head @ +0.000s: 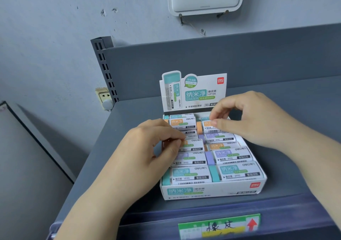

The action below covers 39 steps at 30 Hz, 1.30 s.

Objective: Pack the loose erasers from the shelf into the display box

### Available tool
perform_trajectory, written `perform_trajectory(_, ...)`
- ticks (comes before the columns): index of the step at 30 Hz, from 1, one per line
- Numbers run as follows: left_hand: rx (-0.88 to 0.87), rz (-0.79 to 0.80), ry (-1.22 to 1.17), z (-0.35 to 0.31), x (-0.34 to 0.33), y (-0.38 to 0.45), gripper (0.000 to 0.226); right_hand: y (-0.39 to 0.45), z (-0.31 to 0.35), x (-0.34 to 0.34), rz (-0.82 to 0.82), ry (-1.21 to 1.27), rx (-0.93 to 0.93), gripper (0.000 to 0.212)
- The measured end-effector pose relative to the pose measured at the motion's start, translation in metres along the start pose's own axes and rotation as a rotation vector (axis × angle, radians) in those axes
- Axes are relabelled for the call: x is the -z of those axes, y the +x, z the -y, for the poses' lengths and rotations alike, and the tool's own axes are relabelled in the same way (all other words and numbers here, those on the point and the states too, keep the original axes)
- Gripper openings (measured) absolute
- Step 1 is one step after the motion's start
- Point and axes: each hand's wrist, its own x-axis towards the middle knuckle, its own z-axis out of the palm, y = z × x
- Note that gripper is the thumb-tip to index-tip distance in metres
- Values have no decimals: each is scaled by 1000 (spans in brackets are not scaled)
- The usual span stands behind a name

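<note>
Right hand [254, 118] pinching orange paper-sleeved eraser [208, 126] at back right of white cardboard display box [212, 191]; left hand [156, 140] pinching another orange-sleeved eraser [191, 144] mid-left. Best pressed flat, sleeves aligned with neighbours.

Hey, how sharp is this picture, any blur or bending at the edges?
Head view: soft daylight, no harsh glare; display box print near the front looks smeared, the price label is blurry, and the shelf edges bow from the wide lens.

Both hands over display box [212, 191] on grey shelf [129, 119]; left hand [156, 145] pinches orange eraser [191, 145], right hand [245, 118] pinches another orange eraser [206, 126].
</note>
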Motion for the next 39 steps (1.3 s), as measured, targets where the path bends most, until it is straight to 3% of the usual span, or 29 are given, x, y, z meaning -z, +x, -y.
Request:
perform_trajectory(7, -4, -21, -8, 3, 0, -1, 15, -1, 0, 0, -22, -3, 24, 5)
perform_trajectory(16, -5, -158, -101, 0, 1, -5, 10, -2, -1, 2, -264, -4, 56, 9)
perform_trajectory(18, -15, -194, -73, -1, 1, -6, 18, -3, 0, 3, -305, -12, 69, 9)
perform_trajectory(21, -42, -232, 77, -4, 0, -5, 13, -6, 0, 6, -334, -37, 72, 9)
perform_trajectory(25, -30, -244, 285, -15, -2, -4, 17, -16, 4, 12, -292, -72, 4, 7)
perform_trajectory(31, -57, -224, 376, -55, -18, 0, 16, -53, 6, 37, -167, -159, 15, 5)
perform_trajectory(39, -207, -162, 383, -148, -112, 23, 22, -138, -57, 109, -152, -438, -65, 9)
